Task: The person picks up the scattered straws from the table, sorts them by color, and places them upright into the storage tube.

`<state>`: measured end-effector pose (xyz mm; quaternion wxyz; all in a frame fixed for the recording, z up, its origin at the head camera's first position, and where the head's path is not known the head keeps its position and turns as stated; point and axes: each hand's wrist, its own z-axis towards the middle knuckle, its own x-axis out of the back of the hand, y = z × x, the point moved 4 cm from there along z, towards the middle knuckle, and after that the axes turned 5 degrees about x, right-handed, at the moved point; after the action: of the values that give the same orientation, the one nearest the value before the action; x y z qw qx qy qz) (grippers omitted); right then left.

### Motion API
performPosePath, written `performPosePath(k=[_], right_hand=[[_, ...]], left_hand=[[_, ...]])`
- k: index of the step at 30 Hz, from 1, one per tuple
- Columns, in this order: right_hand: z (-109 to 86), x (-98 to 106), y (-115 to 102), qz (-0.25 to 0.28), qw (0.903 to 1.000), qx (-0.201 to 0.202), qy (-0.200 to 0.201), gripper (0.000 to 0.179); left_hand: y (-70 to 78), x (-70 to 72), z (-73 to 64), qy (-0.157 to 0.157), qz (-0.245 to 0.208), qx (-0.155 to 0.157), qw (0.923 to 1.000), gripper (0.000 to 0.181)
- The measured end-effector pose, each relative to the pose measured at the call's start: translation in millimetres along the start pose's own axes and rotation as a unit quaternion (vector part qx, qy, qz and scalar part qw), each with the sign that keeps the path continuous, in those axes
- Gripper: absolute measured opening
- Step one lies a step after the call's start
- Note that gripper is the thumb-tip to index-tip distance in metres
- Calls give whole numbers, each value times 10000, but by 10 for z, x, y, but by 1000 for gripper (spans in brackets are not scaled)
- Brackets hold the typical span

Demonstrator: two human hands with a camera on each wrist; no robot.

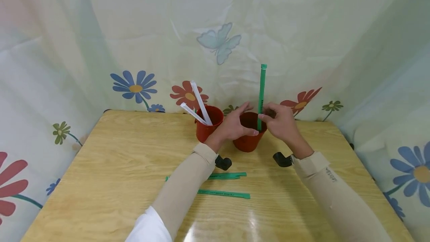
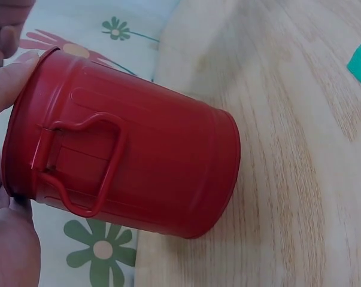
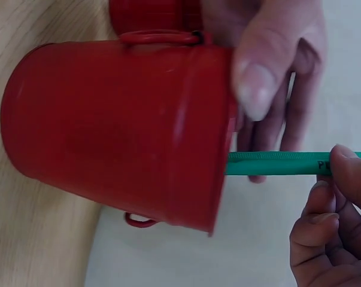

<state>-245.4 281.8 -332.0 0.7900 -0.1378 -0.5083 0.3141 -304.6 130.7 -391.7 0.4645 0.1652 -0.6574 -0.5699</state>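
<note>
A small red metal bucket (image 1: 247,143) with wire handles stands upright toward the back of the table. My left hand (image 1: 232,125) holds it at the rim from the left, thumb on the near edge and fingers toward the far side. Between thumb and fingers my right hand (image 1: 281,123) pinches a green paper-wrapped straw (image 1: 262,87) standing nearly upright. The straw's lower end is inside the bucket, as the right wrist view shows; its tip is hidden by the bucket wall (image 3: 114,128).
A second red bucket (image 1: 203,134), left of the first, holds two white wrapped straws (image 1: 201,102). Green wrapped straws (image 1: 228,194) lie on the wooden table (image 1: 127,152) in front, partly behind my left sleeve (image 1: 184,186). A flowered curtain (image 1: 151,29) hangs behind.
</note>
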Motion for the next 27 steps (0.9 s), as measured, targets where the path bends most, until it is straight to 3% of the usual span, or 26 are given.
performPosePath(k=[16, 20, 24, 27], right_hand=[[53, -66, 181, -70, 9962, -628, -607, 21], [50, -45, 183, -247, 9957, -696, -559, 26], [-60, -39, 88, -440, 9980, -406, -201, 22], [-275, -77, -94, -551, 9982, 197, 135, 12]], left_hand=[[43, -6, 38, -97, 114, 117, 9998, 103], [46, 7, 36, -79, 28, 173, 9998, 104], [20, 17, 17, 0, 7, 317, 9995, 106], [11, 17, -1, 16, 74, 331, 9994, 107]])
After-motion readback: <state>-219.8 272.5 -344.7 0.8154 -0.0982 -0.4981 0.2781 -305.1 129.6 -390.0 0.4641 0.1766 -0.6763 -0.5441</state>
